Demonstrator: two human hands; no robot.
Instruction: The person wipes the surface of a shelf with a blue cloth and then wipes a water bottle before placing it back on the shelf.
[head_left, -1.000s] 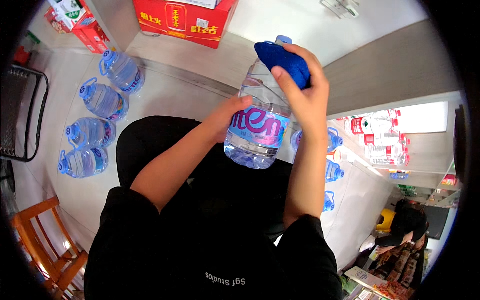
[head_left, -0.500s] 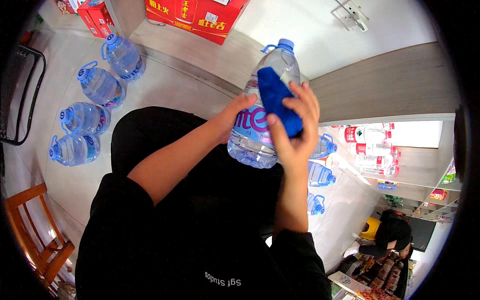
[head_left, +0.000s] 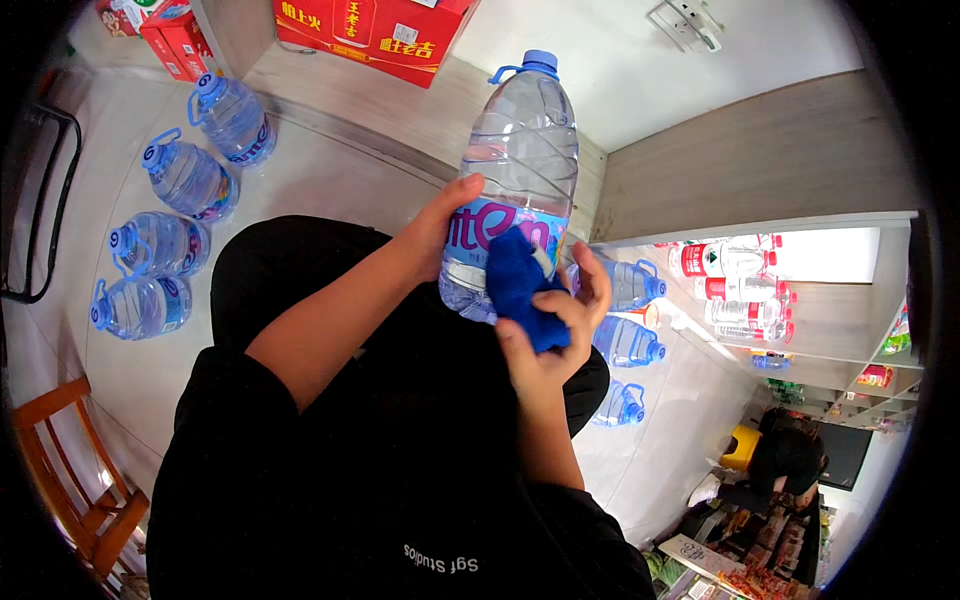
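Observation:
A large clear water bottle with a blue cap and a blue-and-purple label stands nearly upright before me, tilted a little. My left hand grips its left side, the thumb lying at the label's upper edge. In my right hand is a bunched blue cloth, pressed against the lower right of the bottle, over part of the label and the base. The cloth hides some of the right fingers' contact with the bottle.
On the floor at left stand several similar water bottles, with more bottles at right. A wooden chair is at lower left. Red cartons sit on the ledge ahead. Shelves hold red-labelled bottles; farther off, a person bends over.
The right hand and blue cloth have moved down the bottle from its upper shoulder to near its base. The bottle has shifted slightly left and upward in view, still in the left hand.

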